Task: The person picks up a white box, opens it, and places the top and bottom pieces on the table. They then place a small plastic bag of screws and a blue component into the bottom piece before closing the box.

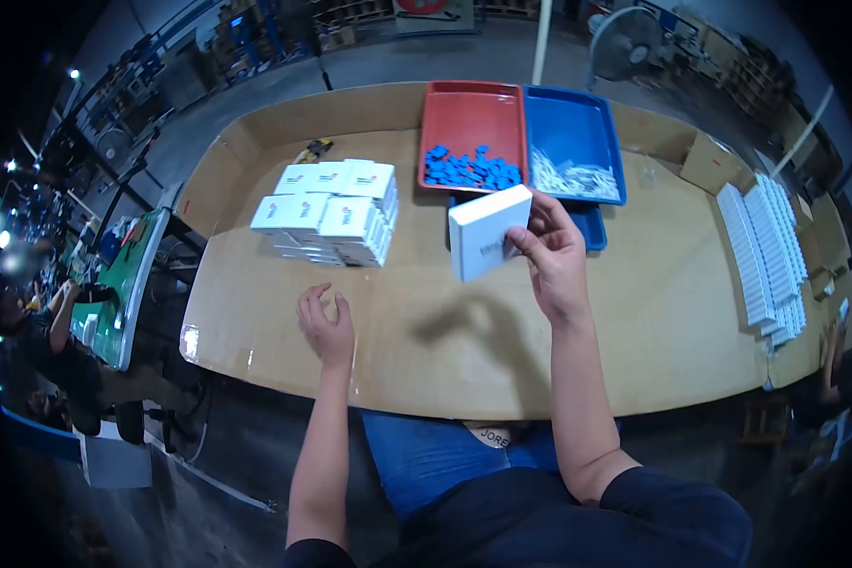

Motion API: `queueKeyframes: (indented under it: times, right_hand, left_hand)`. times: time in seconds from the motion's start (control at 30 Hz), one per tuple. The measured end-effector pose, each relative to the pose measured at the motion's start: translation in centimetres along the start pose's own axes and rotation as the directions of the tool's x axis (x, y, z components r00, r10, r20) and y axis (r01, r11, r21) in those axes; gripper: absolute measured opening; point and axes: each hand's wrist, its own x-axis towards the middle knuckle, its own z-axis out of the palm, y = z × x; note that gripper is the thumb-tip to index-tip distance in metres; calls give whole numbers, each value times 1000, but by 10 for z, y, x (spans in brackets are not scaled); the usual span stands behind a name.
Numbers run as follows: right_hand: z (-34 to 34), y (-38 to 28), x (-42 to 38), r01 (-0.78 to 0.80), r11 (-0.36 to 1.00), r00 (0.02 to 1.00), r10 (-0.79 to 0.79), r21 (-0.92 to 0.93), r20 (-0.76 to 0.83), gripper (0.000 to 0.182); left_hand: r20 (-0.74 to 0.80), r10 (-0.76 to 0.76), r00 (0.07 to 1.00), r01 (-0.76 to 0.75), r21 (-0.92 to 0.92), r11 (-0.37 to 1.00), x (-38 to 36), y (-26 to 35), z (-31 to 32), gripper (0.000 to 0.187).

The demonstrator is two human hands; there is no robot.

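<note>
My right hand [556,257] holds a white box [490,235] with faint print on its face, raised over the middle of the cardboard-covered table [426,341]. Thumb and fingers pinch the box at its right side. Lower down on the left, my left hand [327,327] hovers near the table with its fingers apart and nothing in it. Beyond that hand stands a stack of white boxes [348,216] with small logos, several layers high.
A red tray [473,118] holds blue pieces; the blue tray [573,123] beside it holds white pieces. Rows of white items [762,256] line the right side. At far left, a person [52,327] sits by a green table [128,293]. Another person's hand shows at far right.
</note>
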Motion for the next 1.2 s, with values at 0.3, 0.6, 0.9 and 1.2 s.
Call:
queueKeyframes:
  times: [0.3, 0.6, 0.9, 1.2]
  right_hand:
    - [-54, -10, -65, -173, 985, 976, 168, 23, 138, 42]
    - [-47, -25, -101, 186, 877, 961, -68, -443, 268, 53]
    - [-49, -20, -120, 480, 715, 864, -287, -508, 413, 71]
    - [-52, 9, -127, 523, 677, 849, -361, -518, 386, 72]
  left_hand:
    - [948, 83, 309, 942, -317, 109, -21, 223, -22, 79]
    - [856, 43, 515, 857, -516, -2, -59, 266, -30, 68]
    - [887, -44, 459, 886, -461, -49, -73, 293, -33, 61]
    - [901, -94, 424, 902, -429, -45, -86, 294, -28, 64]
